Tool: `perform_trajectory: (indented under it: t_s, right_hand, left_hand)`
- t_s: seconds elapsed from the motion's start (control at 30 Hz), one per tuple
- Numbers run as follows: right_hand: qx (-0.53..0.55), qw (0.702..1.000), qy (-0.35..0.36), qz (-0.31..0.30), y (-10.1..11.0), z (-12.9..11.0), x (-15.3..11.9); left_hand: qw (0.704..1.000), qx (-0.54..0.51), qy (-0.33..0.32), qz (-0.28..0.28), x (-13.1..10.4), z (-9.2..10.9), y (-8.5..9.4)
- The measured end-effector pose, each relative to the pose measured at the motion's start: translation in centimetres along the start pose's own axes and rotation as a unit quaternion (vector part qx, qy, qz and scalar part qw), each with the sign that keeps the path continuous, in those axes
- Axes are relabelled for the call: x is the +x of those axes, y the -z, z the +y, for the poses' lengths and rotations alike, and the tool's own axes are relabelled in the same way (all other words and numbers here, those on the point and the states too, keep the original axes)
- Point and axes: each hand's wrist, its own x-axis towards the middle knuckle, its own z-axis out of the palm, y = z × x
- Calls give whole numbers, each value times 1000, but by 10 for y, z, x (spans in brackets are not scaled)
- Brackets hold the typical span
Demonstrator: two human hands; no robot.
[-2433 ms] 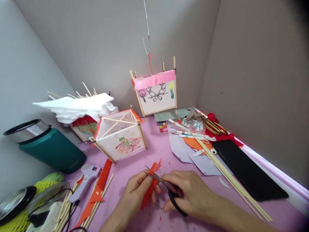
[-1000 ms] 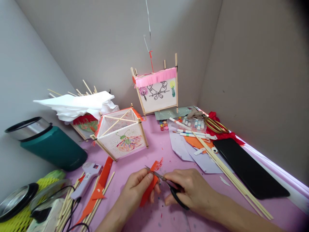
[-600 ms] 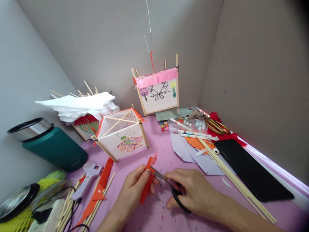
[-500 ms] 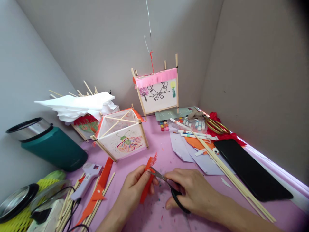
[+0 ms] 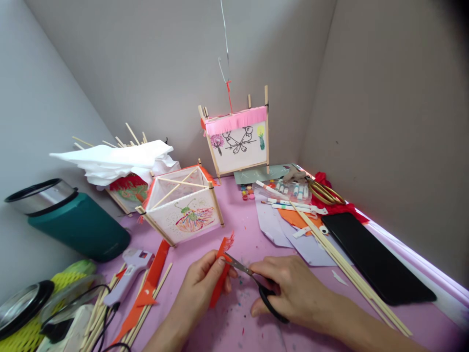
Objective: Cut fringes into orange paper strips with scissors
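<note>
My left hand (image 5: 202, 279) pinches a folded strip of red-orange paper (image 5: 219, 287), whose upper end is cut into a fine fringe. In my right hand (image 5: 289, 283) is a pair of scissors (image 5: 266, 295) with black handles, fingers wrapped through the loops. The blade tips lie at the paper's edge, just above my left thumb. Behind my hands stands a white paper lantern (image 5: 186, 215) on a stick frame, with a colourful insect drawing on its front and red fringe at its top edges.
A second lantern (image 5: 240, 146) with pink fringe hangs from a wire at the back. On the left are a teal bottle (image 5: 78, 225), glue gun (image 5: 132, 271) and red paper (image 5: 156, 269). To the right lie wooden sticks (image 5: 340, 264), a black phone (image 5: 377, 259), markers (image 5: 293, 205) and gold-handled scissors (image 5: 326, 191).
The view has shifted slightly. Both hands stay in nearly the same place, with the scissors still at the red-orange paper's edge.
</note>
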Motion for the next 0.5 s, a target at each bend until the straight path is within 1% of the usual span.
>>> perform_trajectory:
  t_s: [0.33, 0.5]
  right_hand:
    - [10, 1000, 3, -7, 2, -1, 2]
    - [22, 1000, 4, -7, 3, -3, 2]
  left_hand:
    - [999, 23, -21, -37, 3, -3, 0]
    - [999, 4, -14, -33, 2, -2, -2]
